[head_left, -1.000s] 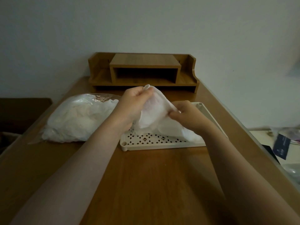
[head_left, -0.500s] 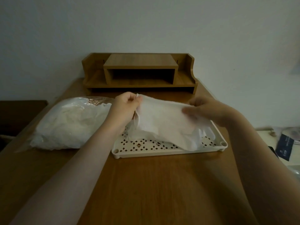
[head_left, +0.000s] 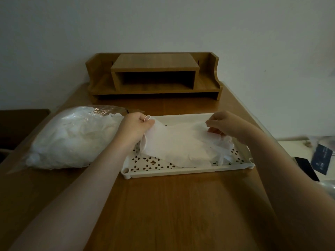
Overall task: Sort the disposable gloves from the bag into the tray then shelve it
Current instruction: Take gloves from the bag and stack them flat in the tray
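A white disposable glove (head_left: 177, 144) lies spread flat across the white perforated tray (head_left: 181, 170) in the middle of the wooden table. My left hand (head_left: 134, 129) pinches the glove's cuff at the tray's left end. My right hand (head_left: 228, 124) pinches the glove near its fingers at the tray's right end. A clear plastic bag (head_left: 72, 138) full of white gloves lies on the table just left of the tray, against my left wrist. The wooden desk shelf (head_left: 154, 77) stands at the back against the wall, its middle compartment dark inside.
The table's right edge runs close to the tray. Beyond it, a lower white surface (head_left: 293, 149) holds a dark booklet (head_left: 321, 160) and a black flat object (head_left: 306, 168). A dark piece of furniture (head_left: 20, 127) stands at the left.
The bunched glove has been pulled out flat, my hands moving apart, and lowered onto the tray. The view has shifted so the tray sits more centrally.
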`<state>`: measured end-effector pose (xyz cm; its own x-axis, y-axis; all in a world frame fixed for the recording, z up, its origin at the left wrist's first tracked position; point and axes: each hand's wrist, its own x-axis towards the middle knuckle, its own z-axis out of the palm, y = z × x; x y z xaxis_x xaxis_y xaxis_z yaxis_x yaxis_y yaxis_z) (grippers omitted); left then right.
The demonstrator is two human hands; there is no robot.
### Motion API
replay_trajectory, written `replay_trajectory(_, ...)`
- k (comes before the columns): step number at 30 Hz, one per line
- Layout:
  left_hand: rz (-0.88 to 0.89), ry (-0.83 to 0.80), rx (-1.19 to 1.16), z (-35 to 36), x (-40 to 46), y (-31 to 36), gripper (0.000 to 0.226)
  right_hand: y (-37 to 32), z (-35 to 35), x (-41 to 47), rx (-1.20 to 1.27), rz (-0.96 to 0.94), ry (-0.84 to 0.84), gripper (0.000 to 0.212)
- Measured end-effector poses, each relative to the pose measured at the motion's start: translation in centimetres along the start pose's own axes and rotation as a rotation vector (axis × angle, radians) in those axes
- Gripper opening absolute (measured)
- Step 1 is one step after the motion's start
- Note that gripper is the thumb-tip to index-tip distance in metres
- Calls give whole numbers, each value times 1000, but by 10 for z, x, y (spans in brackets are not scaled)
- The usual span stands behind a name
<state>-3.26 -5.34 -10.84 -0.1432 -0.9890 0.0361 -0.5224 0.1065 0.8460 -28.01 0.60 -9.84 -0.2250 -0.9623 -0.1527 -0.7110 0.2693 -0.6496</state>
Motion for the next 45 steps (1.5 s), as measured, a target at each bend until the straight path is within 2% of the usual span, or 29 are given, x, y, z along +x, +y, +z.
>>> replay_trajectory(4,-39,6,-45,2,1,0,11,1,3,0,-103,-43,-97,15)
replay_trajectory(12,-27,-17,-82,5,6,4,5,-6,-6,10,-111,-118,253,5)
replay_trajectory(15,-33,-1,-56,9,7,4,4,-3,2,16,-194,-57,277,9)
replay_trajectory(17,-31,-11,-32,12,7,2,11,-1,12,14,-348,-72,315,17)
replay_trajectory(19,-24,-39,-4,14,6,0,27,-8,20,3,-389,-187,338,25)
replay_trajectory(22,75,-5,132,16,-1,-2,58,-24,35,-16,-403,-392,157,46)
replay_trajectory(25,350,134,459,21,-22,4,56,-29,55,-25,-546,-381,-48,76)
replay_trajectory(27,517,55,631,28,-36,10,48,-25,68,-25,-630,-351,-117,85)
replay_trajectory(29,586,-130,792,39,-45,10,47,-21,75,-25,-671,-335,-141,87)
replay_trajectory(31,491,-269,912,44,-45,4,53,-19,74,-25,-686,-309,-155,87)
replay_trajectory(35,149,-438,996,38,-36,-8,79,-11,64,-23,-722,-231,-176,90)
replay_trajectory(38,87,-475,992,35,-33,-11,90,-2,60,-20,-700,-168,-185,97)
replay_trajectory(41,127,-407,989,34,-36,-12,89,-7,60,-22,-677,-129,-188,100)
replay_trajectory(43,284,-291,960,27,-44,-7,77,-19,61,-27,-646,-126,-138,97)
replay_trajectory(45,481,-132,792,14,-48,3,59,-39,63,-32,-584,-212,-15,88)
